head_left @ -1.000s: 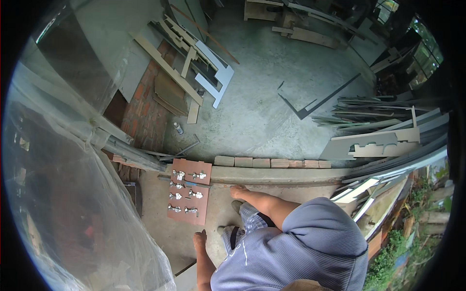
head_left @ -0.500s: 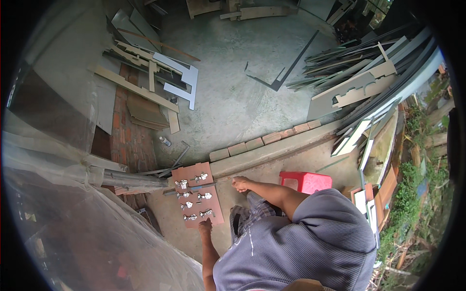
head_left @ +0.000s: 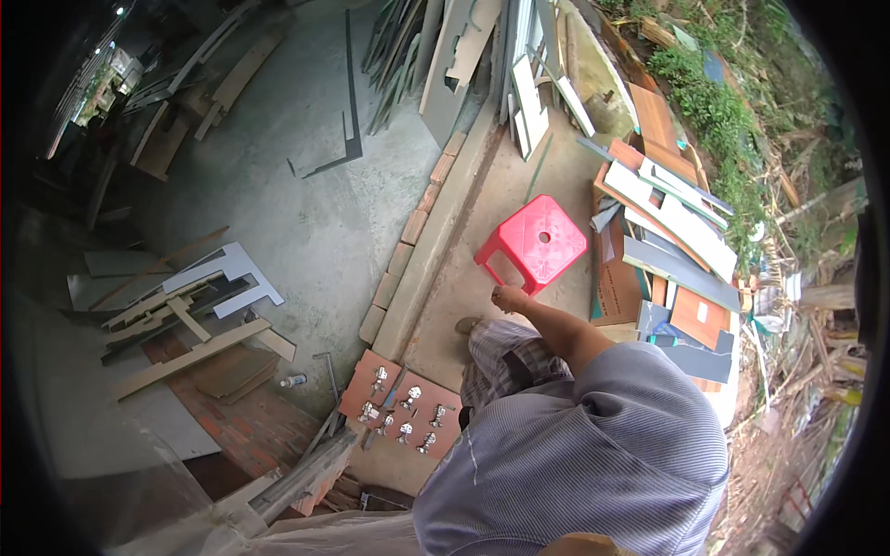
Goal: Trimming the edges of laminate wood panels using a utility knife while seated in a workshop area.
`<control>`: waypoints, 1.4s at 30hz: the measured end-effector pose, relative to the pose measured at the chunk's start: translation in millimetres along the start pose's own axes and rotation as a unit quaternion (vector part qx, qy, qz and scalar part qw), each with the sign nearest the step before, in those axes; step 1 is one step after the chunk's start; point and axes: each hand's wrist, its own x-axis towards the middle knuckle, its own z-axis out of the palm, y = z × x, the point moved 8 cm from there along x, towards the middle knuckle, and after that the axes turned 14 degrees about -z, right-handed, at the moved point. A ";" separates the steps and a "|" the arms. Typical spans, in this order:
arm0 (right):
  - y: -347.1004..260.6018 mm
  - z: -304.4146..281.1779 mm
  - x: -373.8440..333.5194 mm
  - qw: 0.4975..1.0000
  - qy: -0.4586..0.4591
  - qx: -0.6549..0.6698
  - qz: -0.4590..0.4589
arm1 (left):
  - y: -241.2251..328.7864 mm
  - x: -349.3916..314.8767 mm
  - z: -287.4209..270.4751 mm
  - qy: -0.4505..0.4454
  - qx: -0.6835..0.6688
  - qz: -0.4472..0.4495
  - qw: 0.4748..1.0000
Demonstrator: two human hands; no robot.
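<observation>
My right hand [head_left: 508, 298] is closed, its fingers curled in, beside the near legs of a red plastic stool [head_left: 545, 239]. Whether it touches the stool or has something small in it, I cannot make out. My left hand is out of view, hidden past my torso. At the lower middle, a reddish-brown board [head_left: 354, 389] lies on the ground. Several silver cabinet hinges [head_left: 410, 398] sit in rows on it, and a dark narrow strip [head_left: 398, 382] crosses it.
A low concrete ledge topped with bricks [head_left: 400, 259] runs along my left. Board offcuts [head_left: 681, 218] and a cardboard box [head_left: 619, 278] are piled on the right. More cut panels [head_left: 199, 343] lie at left, near a small white bottle [head_left: 293, 380]. Long strips [head_left: 408, 65] lean at the far side.
My view has turned right, bringing the stool to the middle. My right hand has come close to the stool. My left hand, earlier by the board's near edge, has left the view.
</observation>
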 end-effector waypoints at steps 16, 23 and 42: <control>241.6 -48.6 -272.8 0.943 0.120 0.223 0.217 | 94.4 6.5 118.3 -0.246 0.070 -0.150 0.955; 297.3 -55.2 -319.3 0.907 0.145 0.309 0.245 | 125.5 -15.1 205.5 -0.224 0.266 -0.035 0.937; 295.4 -20.7 -306.2 0.792 0.270 0.393 0.381 | 368.2 -47.2 228.9 0.123 0.345 0.167 0.915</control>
